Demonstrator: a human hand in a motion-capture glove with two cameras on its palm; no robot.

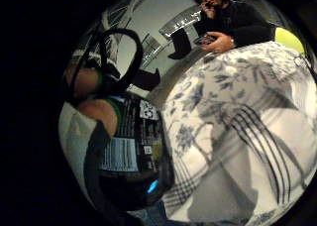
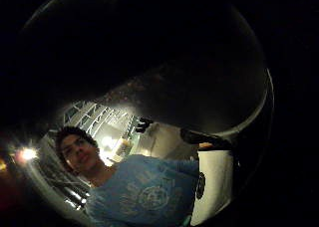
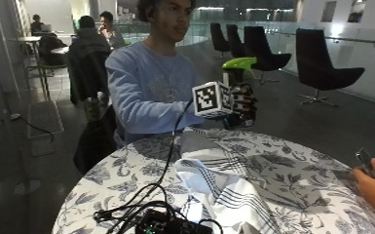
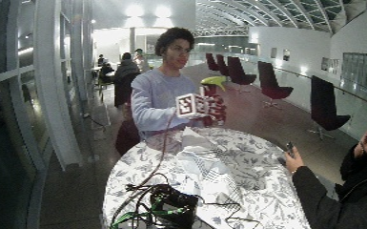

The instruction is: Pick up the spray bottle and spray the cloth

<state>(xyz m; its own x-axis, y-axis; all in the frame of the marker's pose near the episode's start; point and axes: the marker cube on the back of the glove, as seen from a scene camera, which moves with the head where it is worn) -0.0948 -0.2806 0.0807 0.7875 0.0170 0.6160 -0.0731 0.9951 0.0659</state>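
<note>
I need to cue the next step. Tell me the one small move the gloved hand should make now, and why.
Probably tilt the nozzle down toward the cloth and squeeze the trigger. The right hand already grips the spray bottle, lifted above the table, while the cloth lies bunched below and in front of it. From here the green head seems to sit high rather than aimed at the cloth.

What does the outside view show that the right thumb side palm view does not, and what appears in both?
Only the outside view shows the gloved right hand gripping the spray bottle held up above the table, with the striped cloth lying crumpled on the floral tablecloth. Only the thumb side palm view shows a dark surface filling most of the picture close to the palm; what it is cannot be told. Both show the person's blue sweatshirt.
</note>
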